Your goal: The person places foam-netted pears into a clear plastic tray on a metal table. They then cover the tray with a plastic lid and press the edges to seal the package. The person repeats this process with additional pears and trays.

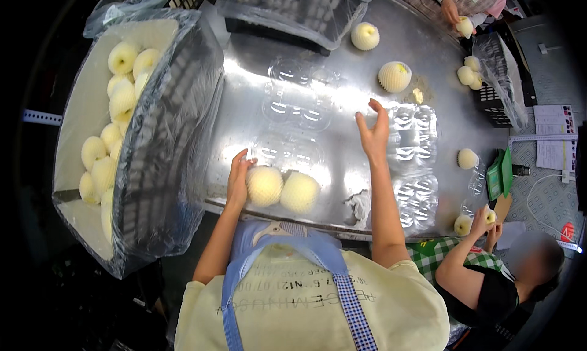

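Note:
My left hand [238,179] is at the left side of a clear plastic clamshell [289,154], its fingers by the rim. Whether they grip the rim is unclear. Two pale yellow fruits in foam nets, a left one [264,186] and a right one [300,193], sit side by side at the clamshell's near end. My right hand [375,135] is raised over the metal table with thumb and fingers apart, holding nothing. Just right of it lie nested clear plastic trays [415,135]. Another clear clamshell [300,94] lies farther back, blurred by glare.
A plastic-lined crate [160,135] of netted fruit stands at left, another lined crate [293,12] behind. Loose netted fruits [395,77] lie on the table [339,154]. Crumpled plastic [361,207] is near its front edge. Two co-workers [477,277] handle fruit at right, beside a green scale [499,174].

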The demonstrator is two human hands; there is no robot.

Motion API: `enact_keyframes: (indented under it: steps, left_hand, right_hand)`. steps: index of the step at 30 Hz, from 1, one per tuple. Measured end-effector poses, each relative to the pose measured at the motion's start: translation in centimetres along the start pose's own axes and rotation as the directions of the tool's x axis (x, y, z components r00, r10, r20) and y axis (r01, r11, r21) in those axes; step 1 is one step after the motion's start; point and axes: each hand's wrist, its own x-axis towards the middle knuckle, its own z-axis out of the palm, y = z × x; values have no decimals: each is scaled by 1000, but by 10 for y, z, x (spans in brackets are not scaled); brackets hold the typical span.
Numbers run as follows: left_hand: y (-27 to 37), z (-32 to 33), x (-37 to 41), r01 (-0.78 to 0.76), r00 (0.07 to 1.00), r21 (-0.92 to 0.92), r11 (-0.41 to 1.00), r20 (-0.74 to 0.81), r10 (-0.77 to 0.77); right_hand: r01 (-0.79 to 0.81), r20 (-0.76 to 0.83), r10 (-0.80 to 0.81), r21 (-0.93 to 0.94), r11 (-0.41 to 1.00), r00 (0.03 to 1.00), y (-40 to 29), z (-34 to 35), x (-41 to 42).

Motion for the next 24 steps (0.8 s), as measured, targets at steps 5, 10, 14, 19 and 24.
enact_keyframes:
  steps: [5,10,14,19,24]
  left_hand:
    - [2,-1,5,184,982,-152,971,-7,-187]
    - [2,-8,7,261,963,-208,943,-14,-270]
    - [-5,-16,14,298,952,-238,925,-4,-307]
    - [6,-15,23,353,932,-192,916,-15,-362]
    - [11,-16,29,313,944,-144,939,-56,-324]
  right_hand:
    - [40,-53,-45,-84,996,998,35,4,84]
    - [-8,34,16,-208,978,999,68,33,182]
    - [-17,39,32,-336,942,999,88,70,237]
    - [-133,-83,114,-279,951,990,117,117,260]
    - [-331,-156,320,-52,942,934,122,118,256]
